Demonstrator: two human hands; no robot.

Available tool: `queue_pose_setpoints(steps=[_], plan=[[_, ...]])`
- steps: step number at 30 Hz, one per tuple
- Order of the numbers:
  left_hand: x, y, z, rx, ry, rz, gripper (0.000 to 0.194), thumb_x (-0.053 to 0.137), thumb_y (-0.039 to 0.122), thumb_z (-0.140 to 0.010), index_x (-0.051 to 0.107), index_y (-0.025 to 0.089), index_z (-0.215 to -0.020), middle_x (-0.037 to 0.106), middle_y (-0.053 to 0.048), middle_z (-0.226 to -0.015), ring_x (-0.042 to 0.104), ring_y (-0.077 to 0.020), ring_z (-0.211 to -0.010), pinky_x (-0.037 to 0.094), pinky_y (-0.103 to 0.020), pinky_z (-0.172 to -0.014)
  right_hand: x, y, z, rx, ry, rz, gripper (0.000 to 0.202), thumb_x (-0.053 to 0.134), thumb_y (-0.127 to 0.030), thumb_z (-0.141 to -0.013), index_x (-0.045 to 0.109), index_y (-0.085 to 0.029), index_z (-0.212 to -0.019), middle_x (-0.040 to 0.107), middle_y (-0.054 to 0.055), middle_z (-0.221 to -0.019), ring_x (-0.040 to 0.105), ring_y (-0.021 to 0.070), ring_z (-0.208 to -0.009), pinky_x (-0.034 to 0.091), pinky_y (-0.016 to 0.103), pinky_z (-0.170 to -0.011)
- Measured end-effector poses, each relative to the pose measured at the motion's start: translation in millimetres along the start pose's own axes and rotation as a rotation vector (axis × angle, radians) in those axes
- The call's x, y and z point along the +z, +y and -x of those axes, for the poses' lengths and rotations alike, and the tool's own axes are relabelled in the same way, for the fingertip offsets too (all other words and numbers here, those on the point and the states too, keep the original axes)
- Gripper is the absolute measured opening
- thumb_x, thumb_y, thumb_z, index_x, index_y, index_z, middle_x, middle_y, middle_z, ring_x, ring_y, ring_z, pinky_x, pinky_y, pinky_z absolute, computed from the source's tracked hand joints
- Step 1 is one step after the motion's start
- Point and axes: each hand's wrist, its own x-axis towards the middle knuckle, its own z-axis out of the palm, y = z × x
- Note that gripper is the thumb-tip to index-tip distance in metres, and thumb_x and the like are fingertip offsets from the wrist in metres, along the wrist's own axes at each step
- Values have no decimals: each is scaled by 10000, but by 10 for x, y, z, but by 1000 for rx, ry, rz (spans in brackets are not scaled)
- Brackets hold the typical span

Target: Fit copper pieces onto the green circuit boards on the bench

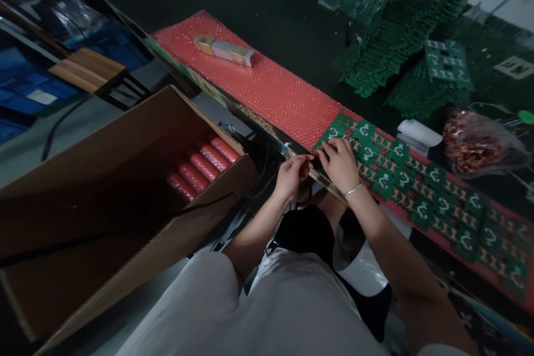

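My left hand is at the front edge of the bench, thumb and fingers pinched together beside the red bubble wrap. Too small to make out is whatever lies between those fingertips. Close by on the right, my right hand has bent fingers over the near left corner of the green circuit boards. Its fingertips almost meet those of the left hand, and what they grip is hidden. The boards lie in overlapping rows on the bubble wrap strip, which stretches along the bench edge.
An open cardboard box at left holds several red bubble-wrapped rolls. A tape dispenser lies on the bubble wrap. Behind are stacked circuit boards, a white roll and a bag of copper-coloured parts. A wooden stool stands beyond the box.
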Motion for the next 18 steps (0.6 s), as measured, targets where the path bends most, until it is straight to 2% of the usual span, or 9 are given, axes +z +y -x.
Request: queue_pose_setpoints(steps=[10, 14, 18], plan=[[6, 3, -31, 4, -4, 6, 334, 697, 421, -720, 732, 112, -842, 597, -38, -677, 429, -64, -506, 217, -199, -455, 14, -58, -37, -97, -112, 173, 305, 394, -187, -978, 693, -122, -975, 603, 145, -895, 510, 290, -923, 469, 456, -796], [0, 22, 19, 16, -1, 4, 341, 703, 425, -718, 732, 110, -848, 597, -36, -673, 424, -60, -494, 216, -195, -451, -57, -90, -31, -64, -94, 54, 314, 399, -188, -983, 696, -154, -887, 626, 131, -887, 533, 280, -915, 469, 460, -827], [-29, 9, 121, 3, -26, -22, 361, 705, 449, -726, 731, 121, -873, 607, -32, -688, 432, -61, -495, 232, -191, -447, -303, -271, 143, 53, 48, -187, 217, 504, -270, -976, 703, -189, -945, 638, 98, -942, 576, 235, -926, 498, 404, -888]])
